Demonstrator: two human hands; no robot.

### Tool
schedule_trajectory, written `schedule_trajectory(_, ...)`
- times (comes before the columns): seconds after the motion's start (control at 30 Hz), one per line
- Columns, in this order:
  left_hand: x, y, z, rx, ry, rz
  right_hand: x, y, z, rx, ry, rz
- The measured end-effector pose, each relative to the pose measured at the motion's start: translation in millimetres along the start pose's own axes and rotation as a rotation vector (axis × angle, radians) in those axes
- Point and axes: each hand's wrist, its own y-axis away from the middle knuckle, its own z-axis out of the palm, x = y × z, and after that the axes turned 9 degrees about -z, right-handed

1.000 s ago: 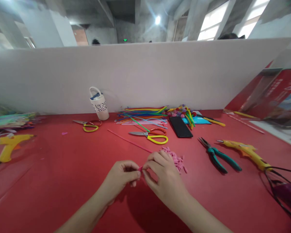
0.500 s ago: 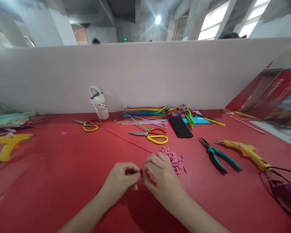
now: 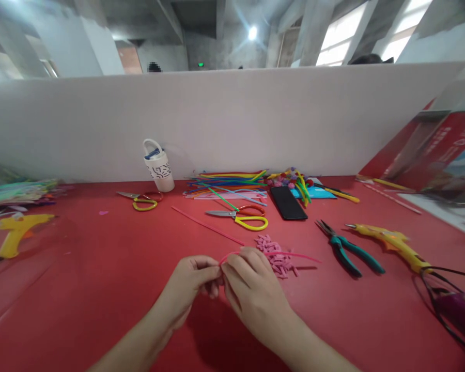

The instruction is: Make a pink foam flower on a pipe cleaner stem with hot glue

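Note:
My left hand (image 3: 189, 281) and my right hand (image 3: 250, 289) meet low in the middle of the red table (image 3: 101, 289). Both pinch a thin pink pipe cleaner (image 3: 290, 254). It bends at my fingertips and its free end sticks out to the right, over a small heap of cut pink pieces (image 3: 277, 254). Another pink pipe cleaner (image 3: 205, 225) lies flat on the table just beyond my hands.
Yellow-handled scissors (image 3: 242, 216) lie ahead, a second pair (image 3: 141, 200) to the left by a white cup (image 3: 158, 166). Coloured pipe cleaners (image 3: 227, 183), a black phone (image 3: 288, 202), teal pliers (image 3: 346, 249) and a yellow glue gun (image 3: 389, 242) lie right; another glue gun (image 3: 13, 232) lies left.
The pink pipe cleaner's long end has swung round and now points right over the heap of pieces. My hands shifted slightly left and stayed pinched together.

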Motion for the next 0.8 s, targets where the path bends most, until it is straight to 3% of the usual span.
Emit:
schedule_trajectory(0.13,5.6,2.4,-2.7,0.008,-0.04,-0.004,5.2,-4.7,-5.6,0.058,-0.101,0.155)
schedule_trajectory(0.27,7.2,2.4,-2.3,0.011,-0.088,-0.009,8.6,-4.5,-8.0,0.038,-0.147,0.184)
schedule_trajectory(0.8,4.0,2.7,3.1,0.071,-0.269,0.008,2.2,-3.7,-6.9,-0.054,0.078,0.026)
